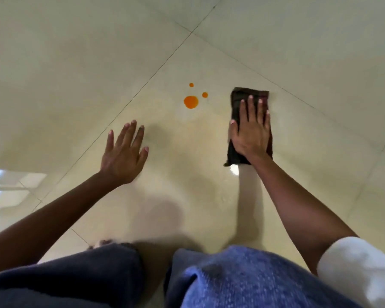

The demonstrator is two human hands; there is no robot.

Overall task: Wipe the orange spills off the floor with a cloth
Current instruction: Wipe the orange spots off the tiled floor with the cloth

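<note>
Three orange spills (pixel 190 102) remain mid-frame. Right hand (pixel 251 134), held flat, presses cloth (pixel 240 94) beside them; left hand (pixel 123 156) spread, empty. Next: sweep cloth frame-left.

Glossy smooth tile floor (pixel 76 85); dark matt cloth (pixel 240 96); wet orange spills (pixel 190 102).

The person wears a white short sleeve (pixel 360 270) on the right arm (pixel 298 196) and blue denim trousers (pixel 253 283).

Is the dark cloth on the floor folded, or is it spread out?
Folded, it seems: the dark cloth forms a narrow, thick rectangle under the flat right hand, beside the orange spills.
</note>
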